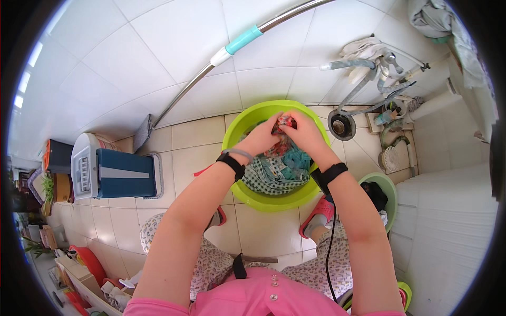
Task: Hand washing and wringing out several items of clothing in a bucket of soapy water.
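Between my knees on the tiled floor stands a lime-green plastic basin (pixel 272 203) with wet-looking clothes in it. Both my left hand (pixel 264 136) and my right hand (pixel 302 132) grip a bunched red patterned cloth (pixel 281 147) over the far half of the basin. The fingers of the two hands nearly meet at its top. Beneath it lie a dark-and-white checked cloth (pixel 272 175) and a teal cloth (pixel 296 158). How far the red cloth hangs into the basin is partly hidden by my hands.
A blue-and-white bucket (pixel 124 173) stands at left, near a flat mop (pixel 143 133) leaning on the wall. To the right are a floor drain (pixel 342 125), a tap with hoses (pixel 389 63) and a pale green basin (pixel 391 197) holding dark cloth. A black cable (pixel 330 252) hangs by my right arm.
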`<state>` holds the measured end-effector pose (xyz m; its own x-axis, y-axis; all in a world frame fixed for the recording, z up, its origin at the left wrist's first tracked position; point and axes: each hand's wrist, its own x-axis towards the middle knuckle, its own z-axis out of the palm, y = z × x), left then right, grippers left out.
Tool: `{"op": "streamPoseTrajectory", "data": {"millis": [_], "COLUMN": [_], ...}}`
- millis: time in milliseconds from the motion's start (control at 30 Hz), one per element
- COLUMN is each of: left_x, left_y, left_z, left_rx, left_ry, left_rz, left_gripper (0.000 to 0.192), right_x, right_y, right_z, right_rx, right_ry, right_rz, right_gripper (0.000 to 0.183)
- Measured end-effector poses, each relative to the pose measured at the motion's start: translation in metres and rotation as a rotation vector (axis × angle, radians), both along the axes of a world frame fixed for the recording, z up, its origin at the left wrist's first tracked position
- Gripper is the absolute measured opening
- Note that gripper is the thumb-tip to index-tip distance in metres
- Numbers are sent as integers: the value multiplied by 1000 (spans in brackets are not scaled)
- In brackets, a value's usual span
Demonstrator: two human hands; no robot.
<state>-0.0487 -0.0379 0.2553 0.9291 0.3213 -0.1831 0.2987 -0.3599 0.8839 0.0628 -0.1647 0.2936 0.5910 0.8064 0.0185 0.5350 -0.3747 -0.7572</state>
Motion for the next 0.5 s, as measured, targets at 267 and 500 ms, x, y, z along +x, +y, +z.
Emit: {"op": "streamPoseTrajectory", "data": {"millis": [267, 500], "left_x": [24, 18], "left_y": [12, 8], "left_z": [160, 282], "left_rx": [73, -100], "left_ry": [-380, -765], "left_rz": [126, 133], "left_gripper": [36, 33], "right_x": [1, -2], "right_y": [-23, 1], "right_z": [37, 44], "right_rx": [319, 287], "right_ry": [349, 345], "right_rz": [-78, 97], "right_gripper": [74, 77]}}
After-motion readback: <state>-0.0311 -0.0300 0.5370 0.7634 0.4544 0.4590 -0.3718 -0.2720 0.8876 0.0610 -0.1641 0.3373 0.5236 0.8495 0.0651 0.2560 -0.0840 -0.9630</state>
